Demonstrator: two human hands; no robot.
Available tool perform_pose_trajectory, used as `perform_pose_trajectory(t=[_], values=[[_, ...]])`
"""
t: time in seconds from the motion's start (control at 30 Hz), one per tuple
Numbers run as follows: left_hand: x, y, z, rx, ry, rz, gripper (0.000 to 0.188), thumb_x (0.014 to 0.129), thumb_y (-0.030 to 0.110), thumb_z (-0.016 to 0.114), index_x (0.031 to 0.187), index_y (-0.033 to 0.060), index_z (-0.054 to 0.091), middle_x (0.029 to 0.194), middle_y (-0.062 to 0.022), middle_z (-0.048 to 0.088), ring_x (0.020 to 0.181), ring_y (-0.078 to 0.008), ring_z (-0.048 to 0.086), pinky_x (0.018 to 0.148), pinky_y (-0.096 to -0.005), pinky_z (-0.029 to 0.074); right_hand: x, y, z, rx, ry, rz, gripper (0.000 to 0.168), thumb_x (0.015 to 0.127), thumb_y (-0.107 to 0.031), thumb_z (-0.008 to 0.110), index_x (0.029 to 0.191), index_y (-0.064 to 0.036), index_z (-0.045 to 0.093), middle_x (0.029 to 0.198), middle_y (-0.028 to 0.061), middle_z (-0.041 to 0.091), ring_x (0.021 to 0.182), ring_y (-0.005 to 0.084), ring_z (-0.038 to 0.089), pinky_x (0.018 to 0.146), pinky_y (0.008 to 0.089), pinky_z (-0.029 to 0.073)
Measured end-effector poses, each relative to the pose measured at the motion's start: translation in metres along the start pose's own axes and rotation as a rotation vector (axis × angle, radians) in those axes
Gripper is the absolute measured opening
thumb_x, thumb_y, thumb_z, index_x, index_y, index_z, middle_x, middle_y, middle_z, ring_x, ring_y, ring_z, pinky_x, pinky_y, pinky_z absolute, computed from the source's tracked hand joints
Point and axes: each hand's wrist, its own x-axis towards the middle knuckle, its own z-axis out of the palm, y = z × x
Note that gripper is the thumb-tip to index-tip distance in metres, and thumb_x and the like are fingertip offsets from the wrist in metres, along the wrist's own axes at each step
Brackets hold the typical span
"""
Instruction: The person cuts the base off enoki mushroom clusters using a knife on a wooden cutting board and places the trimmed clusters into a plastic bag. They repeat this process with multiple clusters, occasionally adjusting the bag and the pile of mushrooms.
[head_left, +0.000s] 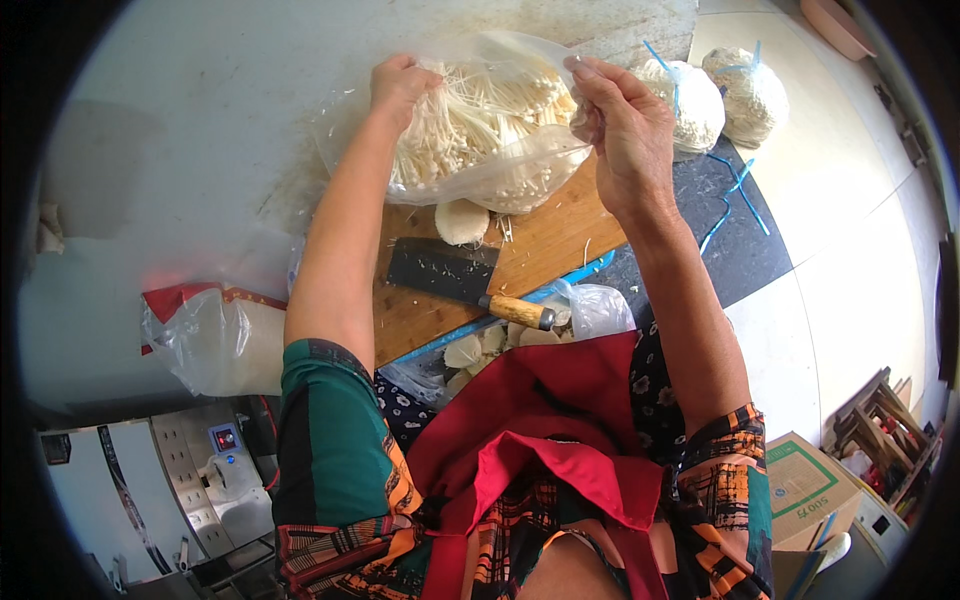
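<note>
A large clear plastic bag (420, 193) full of pale enoki mushrooms (487, 120) lies over the far part of a wooden cutting board (559, 232). My left hand (399, 91) grips the bag's far left side, close against the mushroom stems. On the right, my right hand (628, 124) pinches the gathered plastic of the rim between thumb and fingers. A round cut-off mushroom base (461, 223) sits on the board just below the bag, with loose stem bits around it. Nearer to me rests a cleaver (442, 268), its wooden handle (517, 310) overhanging the board's edge.
Two tied bags of mushrooms (694, 116) stand at the right, near loose blue ties (724, 206) on a dark surface. Cut-off bases (487, 346) fill a bag below the board. A red-trimmed plastic package (225, 334) lies left; a cardboard box (810, 487) stands lower right.
</note>
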Motion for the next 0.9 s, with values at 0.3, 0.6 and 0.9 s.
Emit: perform_pose_trajectory(t=[0.3,0.6,0.9], values=[[0.003,0.003,-0.008,-0.05,-0.109,-0.075,0.019,0.074,0.006,0.063,0.089,-0.0041,0.059,0.08,-0.0104,0.061,0.068,-0.0152,0.057,0.059,-0.0269,0.047,0.0,0.0,-0.002,-0.03,-0.031,0.018,0.019,0.08,-0.011,0.058,0.095,0.001,0.061,0.068,-0.0023,0.05,0.055,0.0044,0.039,0.05,0.0178,0.034],[-0.003,0.008,-0.014,0.214,-0.149,-0.002,0.029,0.072,0.004,0.063,0.101,-0.0005,0.059,0.09,-0.0118,0.06,0.077,-0.0165,0.057,0.067,-0.026,0.047,0.001,0.003,-0.003,0.007,-0.022,-0.02,0.015,0.078,-0.01,0.059,0.087,0.002,0.063,0.063,-0.002,0.049,0.054,0.0046,0.041,0.047,0.018,0.033],[0.002,-0.001,-0.023,0.158,0.022,-0.029,0.033,0.062,0.003,0.071,0.093,-0.0003,0.059,0.078,-0.0093,0.061,0.065,-0.0156,0.057,0.056,-0.0265,0.045,0.001,0.002,-0.002,0.007,-0.027,-0.011,0.016,0.078,-0.009,0.059,0.088,0.002,0.063,0.063,-0.0018,0.049,0.053,0.0049,0.04,0.048,0.0183,0.033]])
